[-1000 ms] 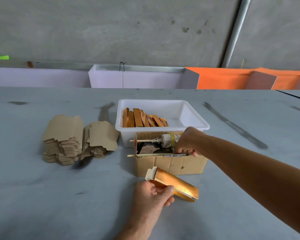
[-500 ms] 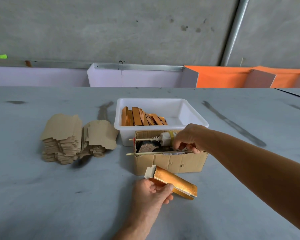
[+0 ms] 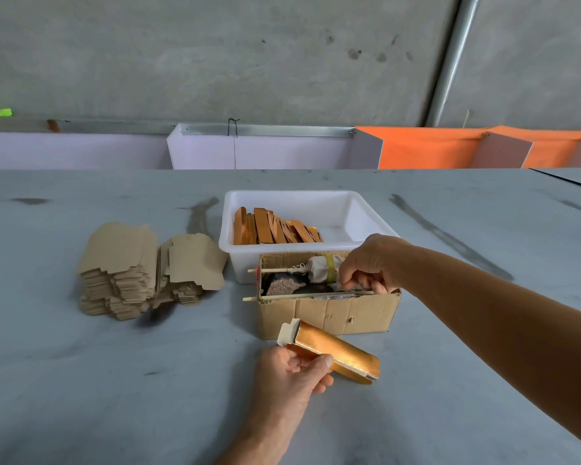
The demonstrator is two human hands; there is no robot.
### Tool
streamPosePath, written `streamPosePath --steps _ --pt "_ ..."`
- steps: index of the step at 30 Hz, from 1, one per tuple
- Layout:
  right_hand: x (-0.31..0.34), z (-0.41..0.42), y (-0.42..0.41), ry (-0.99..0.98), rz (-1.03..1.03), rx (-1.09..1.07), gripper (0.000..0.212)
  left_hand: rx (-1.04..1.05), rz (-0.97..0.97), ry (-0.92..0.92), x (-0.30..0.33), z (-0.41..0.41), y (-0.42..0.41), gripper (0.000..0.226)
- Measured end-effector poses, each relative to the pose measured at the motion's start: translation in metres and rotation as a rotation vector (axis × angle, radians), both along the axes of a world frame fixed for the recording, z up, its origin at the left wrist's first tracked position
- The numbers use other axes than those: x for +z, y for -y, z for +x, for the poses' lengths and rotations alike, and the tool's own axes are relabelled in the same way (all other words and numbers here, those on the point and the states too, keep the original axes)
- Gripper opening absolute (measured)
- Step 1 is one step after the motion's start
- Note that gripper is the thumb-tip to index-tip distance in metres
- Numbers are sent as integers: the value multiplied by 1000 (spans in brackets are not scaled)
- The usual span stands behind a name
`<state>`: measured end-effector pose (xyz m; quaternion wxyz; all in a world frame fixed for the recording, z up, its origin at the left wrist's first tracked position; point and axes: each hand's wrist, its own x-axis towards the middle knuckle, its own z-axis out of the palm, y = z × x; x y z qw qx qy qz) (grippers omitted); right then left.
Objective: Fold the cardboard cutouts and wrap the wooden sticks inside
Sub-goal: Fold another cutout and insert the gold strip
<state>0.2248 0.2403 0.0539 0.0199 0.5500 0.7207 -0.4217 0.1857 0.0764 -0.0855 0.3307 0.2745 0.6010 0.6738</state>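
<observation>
Two hands split the job: my left hand [image 3: 294, 372] gripped the folded sleeve [image 3: 337, 351] nearest me, long axis slanting near-right, while my right hand [image 3: 369, 263] pinched into the box [image 3: 329, 312] just beyond.

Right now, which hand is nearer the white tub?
Right. The right hand reaches into the cardboard box directly in front of the white tub; the left hand holds a gold sleeve on the box's near side.
</observation>
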Motion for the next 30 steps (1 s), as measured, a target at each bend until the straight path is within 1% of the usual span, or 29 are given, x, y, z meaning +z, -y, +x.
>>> streamPosePath --steps 5,14,16,21,26,30 --pt "4 3 4 -20 42 4 20 74 43 80 6 0 -6 5" --pt "-1 7 12 -168 36 -73 19 238 93 303 15 -7 -25 8" --pt "-4 8 13 -199 45 -81 19 269 98 319 14 -9 -29 7" --pt "-9 11 17 -268 84 -114 21 329 103 307 10 -8 -36 13" --pt "-15 12 21 -311 150 -109 24 351 112 368 8 -7 -39 5" --pt "-21 19 26 -378 170 -122 27 355 109 375 9 -6 -40 5"
